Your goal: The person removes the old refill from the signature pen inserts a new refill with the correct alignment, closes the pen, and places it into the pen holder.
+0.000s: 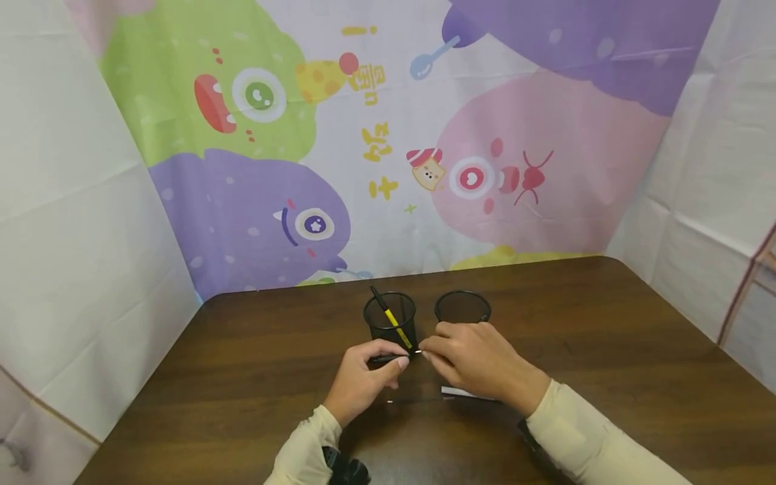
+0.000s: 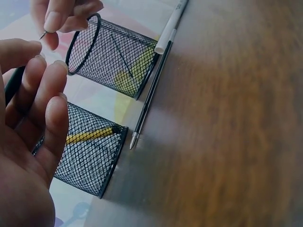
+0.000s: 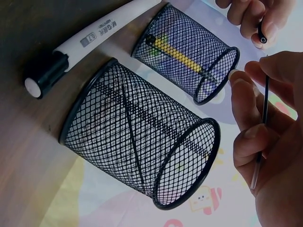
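My left hand [image 1: 362, 378] pinches a black hollow pen piece [image 2: 14, 85] between thumb and fingers; its open end faces the right hand in the right wrist view. My right hand [image 1: 481, 360] pinches a thin dark pen refill [image 3: 266, 94], its tip pointing toward that black piece, a small gap apart. The refill's clear tail end lies along the right palm. Under the hands, a white pen barrel [image 3: 102, 33] with a black end lies on the table. Close by it lies a second refill [image 2: 150, 94] with a metal tip.
Behind the left hand, a black mesh pen cup [image 1: 391, 331] holds a yellow and black pen [image 1: 393, 316]. A second mesh cup [image 3: 142, 132] stands right of it with a thin dark stick inside. The brown wooden table [image 1: 261, 391] meets a cartoon-printed cloth [image 1: 388, 236] at the back.
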Demonstrator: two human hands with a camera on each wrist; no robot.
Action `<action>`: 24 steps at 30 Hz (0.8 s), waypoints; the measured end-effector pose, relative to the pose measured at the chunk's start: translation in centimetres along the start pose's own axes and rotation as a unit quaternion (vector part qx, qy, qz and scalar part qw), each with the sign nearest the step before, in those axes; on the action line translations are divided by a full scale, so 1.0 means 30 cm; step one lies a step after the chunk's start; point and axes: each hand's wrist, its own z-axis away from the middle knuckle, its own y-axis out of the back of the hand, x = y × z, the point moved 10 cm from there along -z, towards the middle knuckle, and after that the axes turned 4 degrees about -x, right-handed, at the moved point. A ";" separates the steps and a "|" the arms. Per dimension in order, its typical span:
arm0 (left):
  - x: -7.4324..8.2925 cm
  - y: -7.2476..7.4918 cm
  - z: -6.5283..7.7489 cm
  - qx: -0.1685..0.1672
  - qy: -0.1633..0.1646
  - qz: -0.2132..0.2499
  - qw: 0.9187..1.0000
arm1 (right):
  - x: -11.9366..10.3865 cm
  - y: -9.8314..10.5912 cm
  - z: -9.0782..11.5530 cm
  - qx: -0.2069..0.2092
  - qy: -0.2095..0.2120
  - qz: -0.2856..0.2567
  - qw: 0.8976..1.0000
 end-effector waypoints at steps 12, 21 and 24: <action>0.010 0.007 0.007 -0.004 -0.018 -0.017 1.000 | -0.024 0.001 -0.011 0.015 0.024 0.005 1.000; 0.010 -0.007 0.006 -0.015 -0.016 -0.006 1.000 | -0.035 0.000 -0.010 0.014 0.029 0.003 0.999; 0.014 -0.018 -0.001 -0.022 -0.017 -0.005 1.000 | -0.033 -0.001 -0.007 0.014 0.030 0.000 0.999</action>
